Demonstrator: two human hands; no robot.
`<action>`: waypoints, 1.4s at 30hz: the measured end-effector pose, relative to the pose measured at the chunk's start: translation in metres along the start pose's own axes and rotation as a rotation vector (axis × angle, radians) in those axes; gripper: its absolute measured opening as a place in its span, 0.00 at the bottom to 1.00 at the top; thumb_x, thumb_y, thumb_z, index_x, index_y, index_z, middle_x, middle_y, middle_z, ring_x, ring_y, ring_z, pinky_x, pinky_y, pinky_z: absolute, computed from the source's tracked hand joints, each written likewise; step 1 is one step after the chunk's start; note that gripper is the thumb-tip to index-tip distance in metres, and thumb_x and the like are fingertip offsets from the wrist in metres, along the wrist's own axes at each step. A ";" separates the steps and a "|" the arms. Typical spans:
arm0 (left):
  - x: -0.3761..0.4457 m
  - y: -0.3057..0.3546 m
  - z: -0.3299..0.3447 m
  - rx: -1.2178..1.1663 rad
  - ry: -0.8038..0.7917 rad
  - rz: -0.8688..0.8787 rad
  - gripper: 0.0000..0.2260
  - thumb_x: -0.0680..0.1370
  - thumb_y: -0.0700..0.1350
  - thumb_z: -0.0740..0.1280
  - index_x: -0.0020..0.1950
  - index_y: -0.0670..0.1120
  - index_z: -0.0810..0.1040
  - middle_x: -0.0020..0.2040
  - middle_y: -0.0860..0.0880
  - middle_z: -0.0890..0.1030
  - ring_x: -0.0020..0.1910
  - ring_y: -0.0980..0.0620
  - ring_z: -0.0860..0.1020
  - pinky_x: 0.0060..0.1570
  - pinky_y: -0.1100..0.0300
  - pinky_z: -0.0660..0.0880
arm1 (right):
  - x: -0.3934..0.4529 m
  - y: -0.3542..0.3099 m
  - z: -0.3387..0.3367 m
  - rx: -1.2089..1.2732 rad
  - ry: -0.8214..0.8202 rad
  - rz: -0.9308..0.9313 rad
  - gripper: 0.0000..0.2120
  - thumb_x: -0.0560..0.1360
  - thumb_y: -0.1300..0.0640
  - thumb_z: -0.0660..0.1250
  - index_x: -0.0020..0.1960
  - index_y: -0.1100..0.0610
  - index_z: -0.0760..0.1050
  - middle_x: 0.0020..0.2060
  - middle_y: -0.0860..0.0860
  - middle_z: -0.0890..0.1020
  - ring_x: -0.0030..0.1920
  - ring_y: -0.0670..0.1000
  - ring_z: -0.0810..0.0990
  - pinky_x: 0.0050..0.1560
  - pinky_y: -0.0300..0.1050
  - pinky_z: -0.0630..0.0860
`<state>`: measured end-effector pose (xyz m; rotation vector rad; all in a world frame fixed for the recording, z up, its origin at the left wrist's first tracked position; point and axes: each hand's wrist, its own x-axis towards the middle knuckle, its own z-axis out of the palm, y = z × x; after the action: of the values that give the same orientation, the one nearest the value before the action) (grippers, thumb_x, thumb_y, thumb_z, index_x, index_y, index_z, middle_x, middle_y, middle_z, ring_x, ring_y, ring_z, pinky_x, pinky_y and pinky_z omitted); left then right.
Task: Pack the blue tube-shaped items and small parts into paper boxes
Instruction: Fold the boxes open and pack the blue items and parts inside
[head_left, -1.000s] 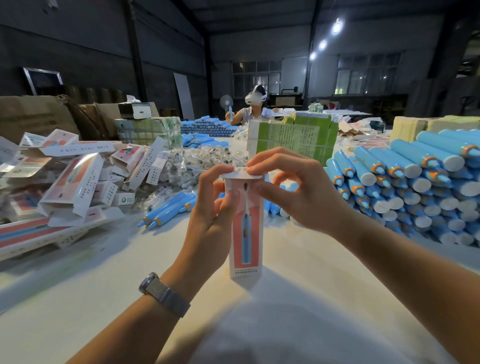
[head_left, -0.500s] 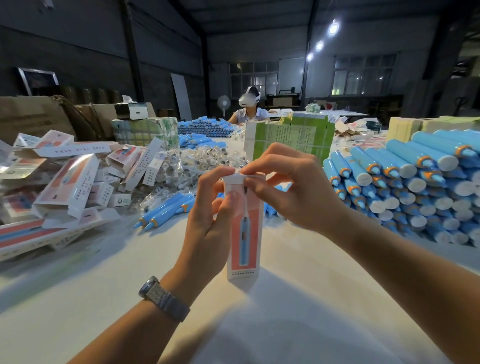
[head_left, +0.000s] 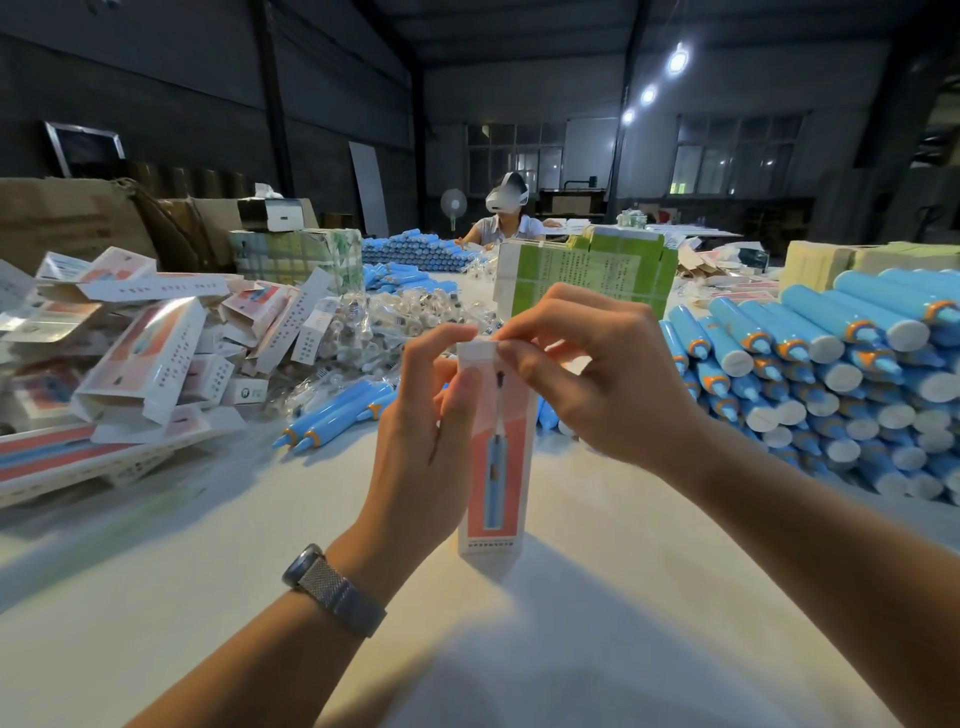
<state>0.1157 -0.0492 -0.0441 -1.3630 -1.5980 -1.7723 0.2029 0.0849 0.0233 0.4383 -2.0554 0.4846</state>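
Box (head_left: 496, 457): centre of frame, upright, long axis vertical, lower end just above the desk (head_left: 597, 597). Left hand (head_left: 421, 441): grip wrapped round the box's left side at mid-height, thumb on the front face. Right hand (head_left: 597, 379): grip pinching the top flap from the right, directly above the left hand and nearer the open end, so closing likely falls to it.

White table (head_left: 597, 597): stacked blue tubes (head_left: 831, 379) right of the green cartons (head_left: 587, 273), bagged small parts (head_left: 400, 322) left of them, loose paper boxes (head_left: 150, 348) farther left.
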 end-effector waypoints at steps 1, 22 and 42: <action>0.000 -0.001 0.000 0.005 -0.009 0.008 0.09 0.84 0.53 0.54 0.64 0.60 0.66 0.45 0.54 0.79 0.38 0.48 0.80 0.33 0.42 0.77 | 0.001 0.000 -0.001 0.004 -0.003 0.005 0.03 0.75 0.63 0.70 0.47 0.61 0.83 0.39 0.49 0.80 0.38 0.48 0.80 0.39 0.41 0.79; -0.001 -0.002 -0.001 -0.001 -0.051 0.062 0.10 0.84 0.52 0.54 0.65 0.61 0.64 0.48 0.53 0.80 0.41 0.45 0.82 0.35 0.41 0.78 | 0.006 0.006 -0.012 0.202 -0.120 0.212 0.09 0.74 0.55 0.70 0.46 0.60 0.84 0.40 0.49 0.81 0.44 0.52 0.81 0.40 0.59 0.79; 0.003 -0.006 -0.004 0.056 -0.015 0.023 0.05 0.83 0.55 0.55 0.57 0.59 0.67 0.41 0.52 0.79 0.34 0.43 0.78 0.30 0.43 0.75 | -0.002 0.013 -0.003 0.134 -0.098 0.125 0.06 0.74 0.57 0.73 0.48 0.60 0.82 0.46 0.54 0.82 0.45 0.49 0.81 0.36 0.38 0.77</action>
<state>0.1080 -0.0507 -0.0446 -1.3671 -1.6212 -1.6953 0.2000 0.0977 0.0208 0.4214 -2.1611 0.6915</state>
